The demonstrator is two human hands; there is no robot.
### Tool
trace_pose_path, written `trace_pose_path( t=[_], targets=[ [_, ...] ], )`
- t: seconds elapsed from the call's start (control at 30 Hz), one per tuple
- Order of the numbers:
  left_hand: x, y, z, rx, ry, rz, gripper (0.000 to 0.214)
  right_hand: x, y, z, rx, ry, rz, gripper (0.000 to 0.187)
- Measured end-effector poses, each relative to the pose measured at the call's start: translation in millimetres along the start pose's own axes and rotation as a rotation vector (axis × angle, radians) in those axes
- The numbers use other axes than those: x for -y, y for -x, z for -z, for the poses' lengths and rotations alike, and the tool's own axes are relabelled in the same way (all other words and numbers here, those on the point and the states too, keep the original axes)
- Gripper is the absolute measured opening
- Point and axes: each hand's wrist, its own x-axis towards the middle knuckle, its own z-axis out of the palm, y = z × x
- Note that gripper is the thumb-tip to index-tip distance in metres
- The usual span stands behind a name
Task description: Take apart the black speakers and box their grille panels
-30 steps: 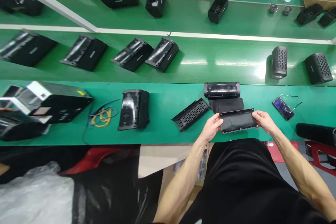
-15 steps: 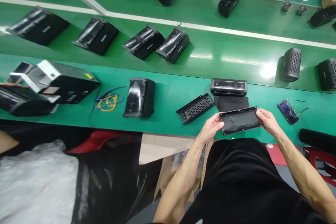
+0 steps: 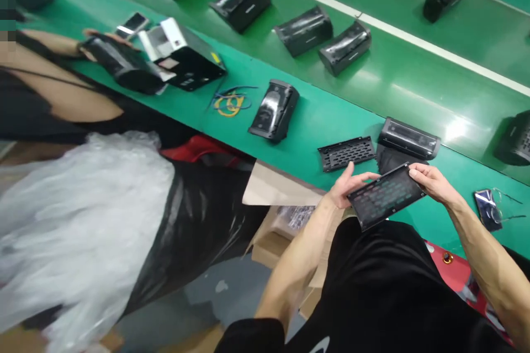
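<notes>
I hold a flat black grille panel [image 3: 387, 196] between both hands, just off the near edge of the green bench [image 3: 314, 116]. My left hand [image 3: 348, 185] pinches its left end and my right hand [image 3: 430, 182] grips its right end. A second black perforated grille [image 3: 346, 152] lies on the bench just beyond my left hand. A black speaker body [image 3: 409, 139] sits behind the held panel, on a dark cloth.
Another speaker body [image 3: 274, 110] and coiled yellow and blue wires [image 3: 228, 101] lie further left. A co-worker's arm [image 3: 62, 44] reaches a black device at the far left. Several black housings ride the conveyor [image 3: 345, 47]. A phone with glasses [image 3: 488, 209] lies right. Cardboard boxes [image 3: 281, 226] stand below.
The view has swung left and tilted, bringing the co-worker and plastic bags into sight. My hands keep the panel, now tilted with its right end higher.
</notes>
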Motion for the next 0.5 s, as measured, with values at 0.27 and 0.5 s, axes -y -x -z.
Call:
trace_pose_path(
  t=[0.27, 0.5],
  targets=[
    [1.2, 57.5, 25.7, 0.085, 0.159, 0.072, 0.091, 51.7, -104.8, -71.6, 0.406, 0.368, -0.018, 0.058],
    [36.8, 141.2, 54.9, -0.130, 0.342, -0.478, 0.099, 61.4, -265.1, -260.0, 0.023, 0.260, -0.091, 0.055]
  ],
)
